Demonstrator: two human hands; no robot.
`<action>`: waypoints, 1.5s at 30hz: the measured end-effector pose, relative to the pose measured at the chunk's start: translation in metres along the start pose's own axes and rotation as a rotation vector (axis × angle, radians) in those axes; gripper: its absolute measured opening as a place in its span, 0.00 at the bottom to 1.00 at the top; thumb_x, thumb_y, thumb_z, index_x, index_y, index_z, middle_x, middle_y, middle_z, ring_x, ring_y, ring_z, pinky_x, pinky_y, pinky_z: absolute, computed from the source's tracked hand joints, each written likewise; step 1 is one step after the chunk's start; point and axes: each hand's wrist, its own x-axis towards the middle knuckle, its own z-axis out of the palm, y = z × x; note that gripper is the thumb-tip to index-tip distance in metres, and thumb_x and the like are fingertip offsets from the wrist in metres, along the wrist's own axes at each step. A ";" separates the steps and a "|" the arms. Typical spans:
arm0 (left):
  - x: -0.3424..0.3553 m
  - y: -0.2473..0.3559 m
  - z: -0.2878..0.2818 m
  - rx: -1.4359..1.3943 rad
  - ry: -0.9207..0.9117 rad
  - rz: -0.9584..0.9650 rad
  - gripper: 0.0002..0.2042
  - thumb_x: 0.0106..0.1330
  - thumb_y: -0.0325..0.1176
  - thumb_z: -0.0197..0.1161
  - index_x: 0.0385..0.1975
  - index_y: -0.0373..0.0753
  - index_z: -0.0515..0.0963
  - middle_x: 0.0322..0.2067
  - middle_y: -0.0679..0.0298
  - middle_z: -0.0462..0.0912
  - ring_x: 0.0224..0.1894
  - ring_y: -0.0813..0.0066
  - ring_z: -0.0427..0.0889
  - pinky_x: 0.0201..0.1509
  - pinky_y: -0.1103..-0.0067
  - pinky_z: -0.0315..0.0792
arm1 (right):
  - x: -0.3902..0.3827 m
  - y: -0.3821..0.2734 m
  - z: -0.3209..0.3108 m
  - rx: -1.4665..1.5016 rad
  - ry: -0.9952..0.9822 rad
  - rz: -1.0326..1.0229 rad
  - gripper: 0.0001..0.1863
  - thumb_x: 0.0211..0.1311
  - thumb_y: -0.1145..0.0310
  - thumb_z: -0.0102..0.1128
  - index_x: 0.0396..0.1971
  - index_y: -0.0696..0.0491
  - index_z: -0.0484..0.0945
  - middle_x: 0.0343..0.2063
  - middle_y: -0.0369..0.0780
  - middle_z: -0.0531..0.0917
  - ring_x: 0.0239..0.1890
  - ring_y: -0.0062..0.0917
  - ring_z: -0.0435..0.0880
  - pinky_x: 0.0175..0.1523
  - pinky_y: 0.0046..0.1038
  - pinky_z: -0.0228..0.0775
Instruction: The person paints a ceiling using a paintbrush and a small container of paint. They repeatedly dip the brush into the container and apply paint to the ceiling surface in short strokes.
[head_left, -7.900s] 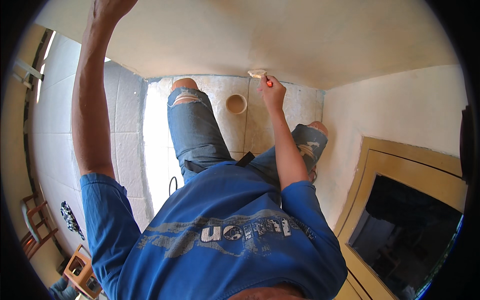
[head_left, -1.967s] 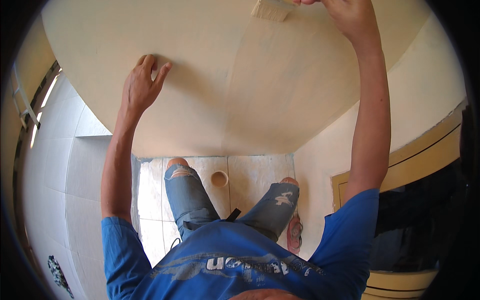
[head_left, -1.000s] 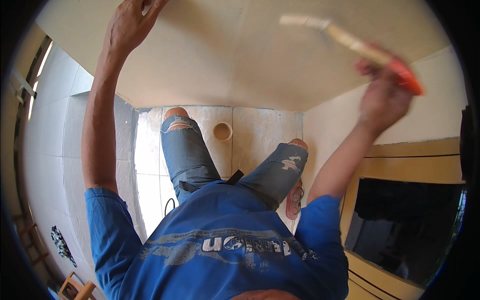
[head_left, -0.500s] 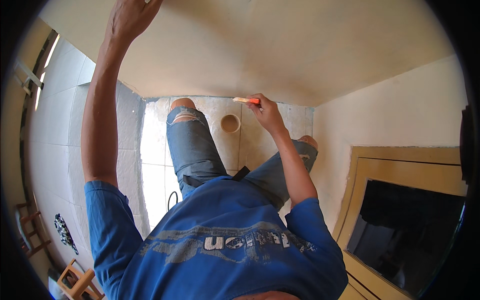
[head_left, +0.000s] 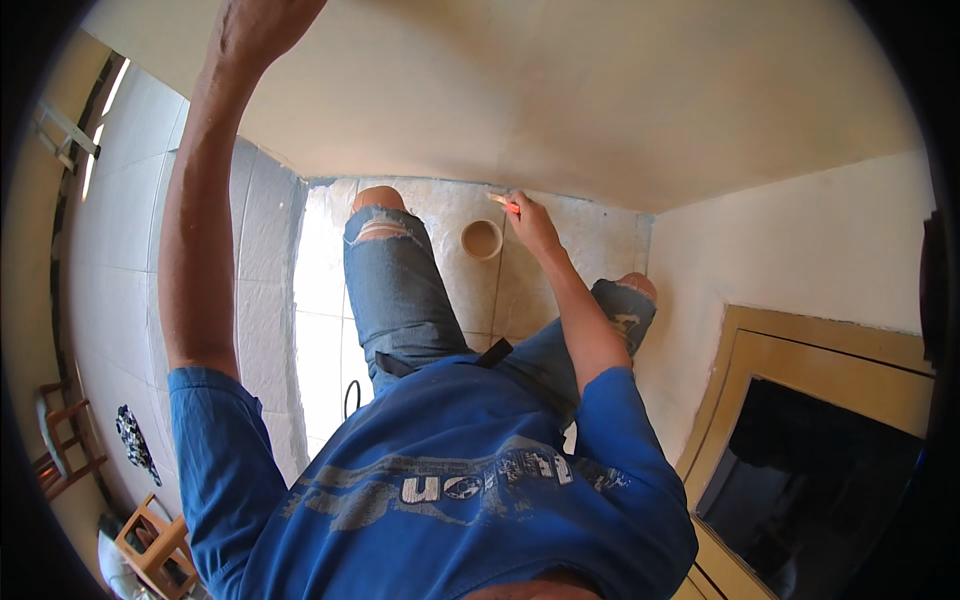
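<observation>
In my right hand [head_left: 532,221] is a small paintbrush [head_left: 512,208] with an orange-red handle, the fingers closed round it. Its pale bristles point up and left, close to the line where the cream wall [head_left: 600,120] meets the tiled floor; I cannot tell whether they touch. Just left of and below this hand, a round tub [head_left: 482,240] with something brownish inside sits on the tiles between my knees. My left arm reaches up to the wall, where my left hand [head_left: 262,28] is cut off by the picture's edge, its fingers hidden.
At the right are a side wall [head_left: 800,240] and a yellow-brown frame [head_left: 715,350] round a dark pane. Grey tiles [head_left: 110,240] stretch away at the left, with a patterned cloth [head_left: 135,443], a wooden stool [head_left: 150,548] and a ladder-like metal piece [head_left: 70,135] there.
The paintbrush has swung from nearly level to tilted up and left, looking shorter. The floor and tub have shifted slightly right in the view. My left fingers have slipped out of the picture.
</observation>
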 end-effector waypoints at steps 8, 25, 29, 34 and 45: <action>0.000 0.005 0.003 0.030 -0.023 -0.089 0.21 0.76 0.53 0.57 0.32 0.38 0.70 0.28 0.65 0.68 0.29 0.74 0.63 0.33 0.71 0.64 | 0.008 0.025 0.023 0.016 0.081 0.003 0.09 0.68 0.71 0.62 0.45 0.56 0.75 0.38 0.52 0.85 0.44 0.53 0.84 0.44 0.46 0.76; 0.001 -0.004 0.005 0.024 0.008 -0.048 0.25 0.75 0.59 0.55 0.32 0.40 0.69 0.28 0.67 0.66 0.29 0.75 0.62 0.33 0.73 0.64 | 0.018 -0.024 -0.019 -0.157 0.047 -0.055 0.13 0.68 0.75 0.60 0.50 0.55 0.73 0.44 0.52 0.85 0.46 0.51 0.85 0.46 0.43 0.79; -0.002 -0.003 0.004 0.006 0.008 -0.061 0.25 0.75 0.60 0.55 0.32 0.39 0.69 0.28 0.67 0.67 0.29 0.75 0.63 0.33 0.72 0.64 | 0.021 -0.059 -0.048 -0.156 0.068 -0.103 0.06 0.70 0.72 0.53 0.44 0.53 0.70 0.41 0.50 0.83 0.43 0.51 0.83 0.44 0.47 0.77; -0.002 0.002 -0.002 0.029 -0.008 -0.085 0.25 0.76 0.59 0.54 0.32 0.39 0.70 0.28 0.66 0.67 0.30 0.74 0.64 0.34 0.71 0.65 | 0.024 -0.101 -0.081 -0.133 0.086 -0.136 0.06 0.69 0.73 0.53 0.43 0.54 0.71 0.40 0.49 0.84 0.42 0.49 0.84 0.43 0.44 0.78; -0.003 0.006 -0.010 -0.015 -0.005 -0.102 0.25 0.76 0.56 0.55 0.34 0.35 0.72 0.29 0.59 0.73 0.30 0.68 0.69 0.36 0.67 0.68 | 0.042 -0.220 -0.177 -0.242 0.159 -0.276 0.08 0.66 0.74 0.60 0.44 0.55 0.76 0.39 0.49 0.85 0.39 0.48 0.85 0.42 0.42 0.79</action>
